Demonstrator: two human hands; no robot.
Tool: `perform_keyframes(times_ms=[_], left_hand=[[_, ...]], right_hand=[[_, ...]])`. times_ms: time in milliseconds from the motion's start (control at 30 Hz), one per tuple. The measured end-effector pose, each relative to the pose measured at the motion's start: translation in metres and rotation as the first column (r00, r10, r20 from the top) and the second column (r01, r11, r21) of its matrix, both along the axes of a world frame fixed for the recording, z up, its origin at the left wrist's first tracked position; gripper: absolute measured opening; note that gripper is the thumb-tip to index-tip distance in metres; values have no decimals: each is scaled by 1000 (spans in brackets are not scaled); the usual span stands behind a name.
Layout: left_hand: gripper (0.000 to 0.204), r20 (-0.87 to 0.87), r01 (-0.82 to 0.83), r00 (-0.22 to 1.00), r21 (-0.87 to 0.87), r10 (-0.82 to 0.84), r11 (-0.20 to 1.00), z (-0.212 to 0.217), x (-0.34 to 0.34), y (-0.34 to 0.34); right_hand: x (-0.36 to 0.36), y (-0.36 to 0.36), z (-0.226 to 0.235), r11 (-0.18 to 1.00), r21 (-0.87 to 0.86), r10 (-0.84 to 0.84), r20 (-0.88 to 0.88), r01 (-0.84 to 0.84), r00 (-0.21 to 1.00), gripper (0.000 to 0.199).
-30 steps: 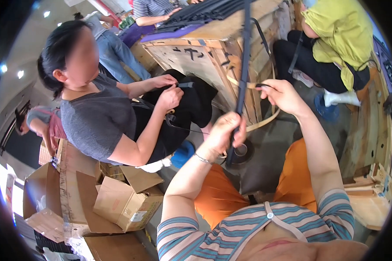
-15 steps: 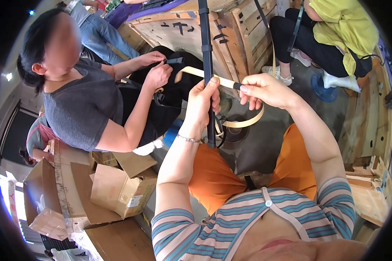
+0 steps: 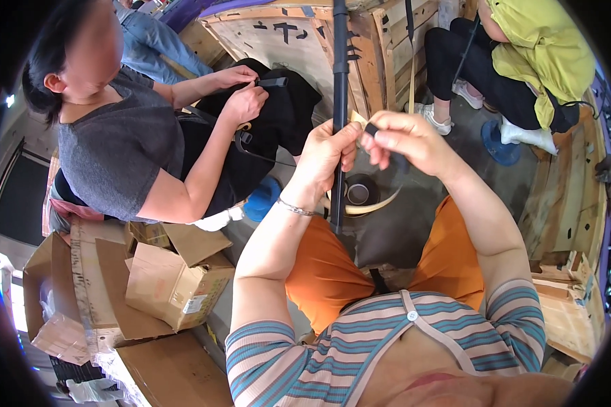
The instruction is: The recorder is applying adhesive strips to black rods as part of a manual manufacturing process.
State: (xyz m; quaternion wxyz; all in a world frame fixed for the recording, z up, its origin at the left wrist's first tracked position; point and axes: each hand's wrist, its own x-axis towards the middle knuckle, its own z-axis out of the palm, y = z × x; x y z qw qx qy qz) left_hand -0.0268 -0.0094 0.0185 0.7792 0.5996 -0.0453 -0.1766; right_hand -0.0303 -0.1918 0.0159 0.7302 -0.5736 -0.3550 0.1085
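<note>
My left hand (image 3: 329, 150) is closed, its thumb and index finger pinching a pale yellow strip (image 3: 358, 119). The same hand lies against a long, narrow black bar (image 3: 341, 74) that runs upright past my fingers. Close beside it, my right hand (image 3: 414, 141) grips a small black piece (image 3: 371, 129) between thumb and forefinger, near the strip's short end. Its lower fingers are smeared by motion. Below my hands a curved length of pale yellow band (image 3: 377, 205) hangs in front of a round black roll (image 3: 362, 190); where it joins the held end is hidden.
A person in a grey top (image 3: 125, 146) sits at my left, handling a dark object (image 3: 273, 82). Opened cardboard boxes (image 3: 176, 285) stand at lower left. Wooden crates (image 3: 285, 51) rise ahead. Another person in yellow-green (image 3: 543, 54) sits at far right by a blue stool (image 3: 501, 142).
My hands have come closer together, and the strip stretched between them now shows only a short end. The black bar has shifted right in the picture. The hanging loop sits a little lower.
</note>
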Motion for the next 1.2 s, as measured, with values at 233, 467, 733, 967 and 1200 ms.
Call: perform_keyframes(times_ms=[233,467,733,967,1200], left_hand=[[67,-44,129,990,-109,-134,986,3,3,7],[76,40,139,990,-43,-137,989,-1,3,1],[73,117,118,986,47,-122,992,-1,1,0],[62,17,163,986,10,-163,987,-1,-2,-2],[30,18,367,929,95,-370,925,0,-9,6]], right_hand=[[6,-10,5,944,-284,-209,-114,170,971,25],[7,5,-10,884,-349,-273,151,310,950,23],[8,6,-4,939,-271,-239,-66,213,969,23],[10,5,-6,934,-219,-300,-43,284,953,25],[18,-14,4,882,-79,-465,1,464,885,26]])
